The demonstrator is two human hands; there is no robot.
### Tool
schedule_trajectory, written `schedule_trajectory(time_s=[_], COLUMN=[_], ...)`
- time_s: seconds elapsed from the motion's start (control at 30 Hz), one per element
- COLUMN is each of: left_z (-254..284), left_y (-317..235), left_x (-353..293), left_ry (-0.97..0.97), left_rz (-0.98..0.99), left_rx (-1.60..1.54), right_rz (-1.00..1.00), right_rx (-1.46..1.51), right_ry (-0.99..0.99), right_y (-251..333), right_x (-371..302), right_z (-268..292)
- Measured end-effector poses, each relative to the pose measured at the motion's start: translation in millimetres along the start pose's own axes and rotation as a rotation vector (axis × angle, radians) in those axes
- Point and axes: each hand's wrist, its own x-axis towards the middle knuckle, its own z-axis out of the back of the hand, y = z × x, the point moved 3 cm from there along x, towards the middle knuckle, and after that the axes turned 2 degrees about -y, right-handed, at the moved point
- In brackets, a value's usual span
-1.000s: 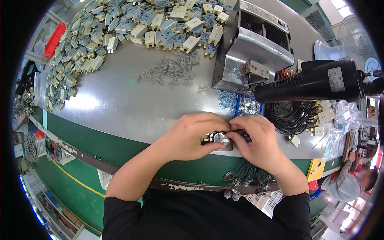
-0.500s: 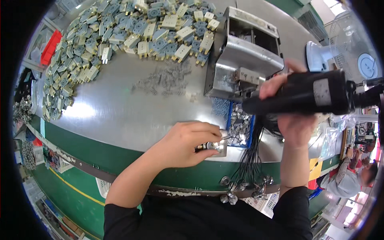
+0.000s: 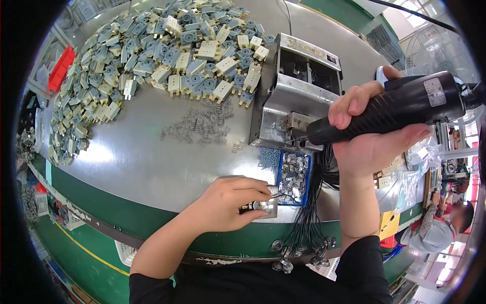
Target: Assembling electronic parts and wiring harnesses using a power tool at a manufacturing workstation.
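Observation:
My left hand (image 3: 235,201) is closed, thumb and fingers pinching a small round metal part (image 3: 259,205) against a flat metal plate (image 3: 272,209) at the table's near edge. A thin dark wire runs from that part toward the blue tray. On the right, my right hand (image 3: 368,149) is wrapped round a thick black electric screwdriver (image 3: 392,109). Its fingers lie over the top and its thumb stretches along the underside. The tool is held aslant above the table, its narrower end pointing left in front of the metal machine (image 3: 304,88). The screwdriver's bit cannot be made out.
A large pile of grey and cream plug-like parts (image 3: 185,58) covers the far left. Loose springs (image 3: 200,124) lie mid-table. Screws (image 3: 268,158) lie beside a blue tray (image 3: 308,177) of metal pieces. Black cables (image 3: 311,218) hang over the edge. Another person (image 3: 433,228) sits far right.
The view has shifted, so the tabletop things sit lower and slightly left. The screwdriver has tilted, its rear end higher, and my right thumb now shows beneath it. My left hand keeps its pinch.

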Motion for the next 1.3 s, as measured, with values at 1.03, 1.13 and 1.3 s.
schedule_trajectory(time_s=[1.03, 1.13, 1.3], left_z=[-0.2, 0.0, -1.7], left_y=[1.4, 0.4, -0.4], left_x=[-2.4, -6.2, -7.1], left_ry=[-0.055, -0.062, -0.038], left_rz=[0.004, 0.019, 0.029], left_rx=[0.018, 0.018, 0.005], right_rz=[-0.218, -0.162, -0.123], right_rx=[0.198, 0.109, 0.109], right_ry=[0.197, 0.167, 0.144], right_y=[24.1, 20.0, 18.1], right_x=[-95.8, -106.8, -115.5], right_z=[-35.9, -36.6, -36.9])
